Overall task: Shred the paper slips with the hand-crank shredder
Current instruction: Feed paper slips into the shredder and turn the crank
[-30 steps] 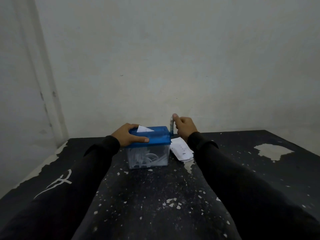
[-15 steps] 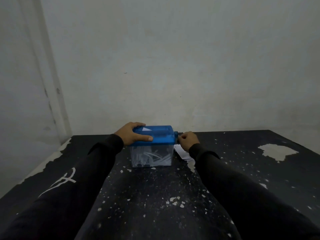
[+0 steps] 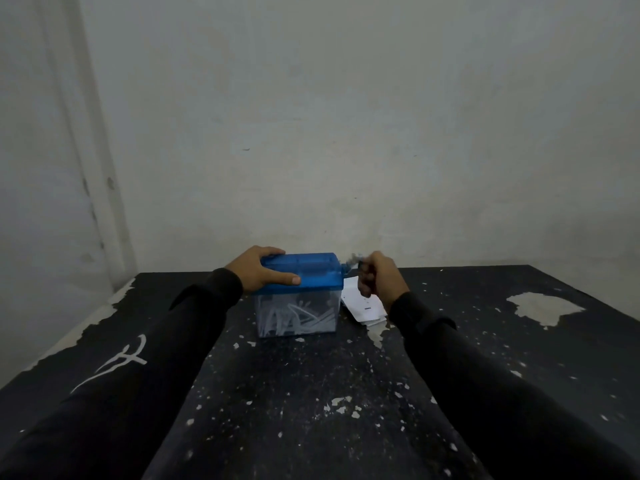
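One view, head camera. Slip tip gone from the slot of the blue shredder lid (image 3: 300,270) since a second ago; likely fed through. Left hand (image 3: 260,274) clamps the lid; right hand (image 3: 378,277) curls round the blurred crank handle (image 3: 354,260). Remaining paper slips (image 3: 363,304) lie just right of the clear bin (image 3: 296,315).

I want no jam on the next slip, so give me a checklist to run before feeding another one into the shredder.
1. Left hand holds the blue plastic shredder lid steady: ok.
2. Right hand grips the blurred grey crank handle: ok.
3. Feed slot free of the last slip: ok, no paper shows above the lid.
4. Clear plastic bin has room: cannot tell, white strips already fill much of it.
5. White paper slips lie stacked right of the shredder, on the black chipped table: ok.
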